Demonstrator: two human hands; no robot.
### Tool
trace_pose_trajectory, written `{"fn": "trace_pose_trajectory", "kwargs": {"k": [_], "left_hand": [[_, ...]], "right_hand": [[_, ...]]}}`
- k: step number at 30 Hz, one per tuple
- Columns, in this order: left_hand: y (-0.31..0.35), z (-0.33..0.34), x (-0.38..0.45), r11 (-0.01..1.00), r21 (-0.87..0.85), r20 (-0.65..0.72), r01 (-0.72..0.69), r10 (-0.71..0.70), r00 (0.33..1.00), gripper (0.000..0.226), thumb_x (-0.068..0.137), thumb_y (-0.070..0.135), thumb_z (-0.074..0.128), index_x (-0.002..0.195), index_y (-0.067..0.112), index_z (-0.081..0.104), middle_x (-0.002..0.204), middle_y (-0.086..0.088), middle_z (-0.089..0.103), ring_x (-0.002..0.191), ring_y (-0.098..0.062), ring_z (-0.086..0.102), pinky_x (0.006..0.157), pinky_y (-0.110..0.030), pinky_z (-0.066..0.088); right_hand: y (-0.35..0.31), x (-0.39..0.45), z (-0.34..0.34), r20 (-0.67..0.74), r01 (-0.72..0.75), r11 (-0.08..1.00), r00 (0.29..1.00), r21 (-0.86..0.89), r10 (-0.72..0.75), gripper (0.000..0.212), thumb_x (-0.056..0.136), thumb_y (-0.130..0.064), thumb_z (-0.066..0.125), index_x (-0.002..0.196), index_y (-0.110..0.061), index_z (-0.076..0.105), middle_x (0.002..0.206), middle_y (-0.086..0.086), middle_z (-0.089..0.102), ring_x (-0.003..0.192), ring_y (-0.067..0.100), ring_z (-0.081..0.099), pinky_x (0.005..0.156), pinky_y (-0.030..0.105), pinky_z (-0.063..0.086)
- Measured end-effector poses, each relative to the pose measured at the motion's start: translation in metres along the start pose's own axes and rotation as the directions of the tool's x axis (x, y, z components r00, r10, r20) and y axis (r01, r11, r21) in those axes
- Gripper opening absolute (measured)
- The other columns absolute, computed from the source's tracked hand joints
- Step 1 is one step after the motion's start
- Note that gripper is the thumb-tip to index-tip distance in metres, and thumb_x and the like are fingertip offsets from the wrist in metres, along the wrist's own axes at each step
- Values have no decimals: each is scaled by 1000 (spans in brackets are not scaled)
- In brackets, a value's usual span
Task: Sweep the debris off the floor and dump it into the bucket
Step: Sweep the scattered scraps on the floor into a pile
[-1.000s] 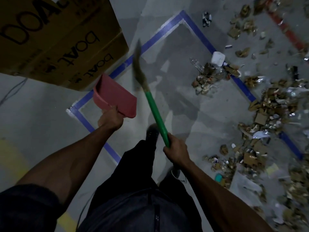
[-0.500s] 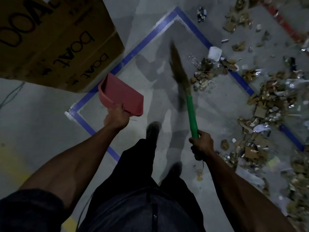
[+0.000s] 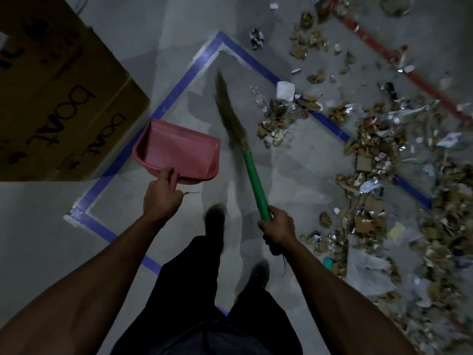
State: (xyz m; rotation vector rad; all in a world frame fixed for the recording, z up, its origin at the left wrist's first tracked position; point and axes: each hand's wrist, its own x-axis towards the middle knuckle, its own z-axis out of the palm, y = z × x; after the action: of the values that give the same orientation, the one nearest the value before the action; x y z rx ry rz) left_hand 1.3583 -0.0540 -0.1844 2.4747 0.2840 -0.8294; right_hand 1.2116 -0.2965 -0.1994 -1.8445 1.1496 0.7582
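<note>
Head view: right hand (image 3: 277, 228) grips broom (image 3: 252, 172), left hand (image 3: 161, 196) dustpan (image 3: 179, 149).

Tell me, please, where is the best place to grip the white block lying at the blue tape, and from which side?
Probably from above, pinching across its two shorter flat sides. The white block lies flat on the blue tape, its top face clear. Come from its left, bare-floor side; the debris pile crowds its near and right edges.
</note>
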Motion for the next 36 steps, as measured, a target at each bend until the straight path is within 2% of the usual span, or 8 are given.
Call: {"fn": "trace_pose_trajectory", "kwargs": {"k": [6, 12, 19, 25, 27, 30, 33, 36], "left_hand": [[15, 8, 5, 997, -76, 40, -19, 22, 999, 67, 80, 12, 56, 142, 28, 36, 118, -15, 57, 93, -36, 60, 81, -51, 54], [37, 13, 3, 990, -101, 47, -102, 108, 993, 56, 84, 14, 54, 136, 29, 39, 105, -9, 59, 83, -34, 62, 75, -53, 55], [78, 31, 6, 978, 150, 36, -143, 139, 990, 49, 94, 23, 48, 141, 27, 32, 115, -18, 58, 96, -38, 58, 72, -37, 40], [141, 69, 13, 967, 209, 9, -142, 143, 990, 49, 97, 23, 44, 144, 20, 30, 121, -24, 55, 104, -44, 56, 82, -47, 44], [166, 87, 12, 969, 207, -7, -133, 138, 990, 50, 97, 23, 44, 145, 19, 29, 121, -25, 55, 104, -44, 56, 82, -46, 43], [205, 113, 14, 973, 198, -33, -118, 127, 991, 51, 96, 23, 45, 145, 22, 29, 118, -24, 57, 100, -43, 57, 78, -44, 42], [238, 134, 11, 974, 192, -53, -123, 136, 989, 52, 96, 22, 46, 145, 23, 28, 117, -24, 57, 99, -42, 57, 76, -41, 40], [274, 156, 6, 973, 194, -67, -125, 140, 988, 51, 97, 21, 45, 145, 22, 29, 116, -24, 57, 99, -41, 56, 74, -37, 36]], "right_hand": [[-3, 55, -53, -101, -121, 963, 984, 241, 148, 56, 78, -7, 70, 132, -11, 58, 74, 14, 68, 45, 22, 62, 46, 28, 49], [-14, 51, -72, -189, -68, 876, 966, 478, 178, 50, 79, -3, 68, 128, -9, 59, 67, 14, 64, 40, 19, 58, 43, 26, 45], [0, 16, -72, -69, -7, 947, 997, 321, 31, 44, 80, -3, 64, 123, -14, 62, 65, 13, 63, 33, 12, 53, 34, 20, 41], [30, 85, -133, 19, -53, 989, 999, 138, 51, 48, 80, -15, 68, 127, -18, 62, 82, 15, 72, 58, 26, 68, 59, 30, 56], [42, 116, -164, 2, -80, 984, 997, 156, 81, 52, 79, -16, 69, 130, -19, 60, 83, 14, 73, 68, 28, 70, 70, 37, 59], [56, 159, -217, -26, -106, 966, 993, 235, 115, 55, 78, -14, 72, 131, -18, 60, 74, 8, 71, 57, 24, 68, 58, 32, 56], [63, 197, -261, -1, -158, 912, 985, 379, 171, 57, 80, -8, 71, 135, -11, 56, 89, 21, 70, 64, 30, 65, 61, 41, 56], [67, 231, -310, 26, -193, 829, 977, 525, 211, 49, 83, 1, 66, 131, -2, 55, 72, 20, 59, 47, 24, 54, 45, 30, 45]]}}
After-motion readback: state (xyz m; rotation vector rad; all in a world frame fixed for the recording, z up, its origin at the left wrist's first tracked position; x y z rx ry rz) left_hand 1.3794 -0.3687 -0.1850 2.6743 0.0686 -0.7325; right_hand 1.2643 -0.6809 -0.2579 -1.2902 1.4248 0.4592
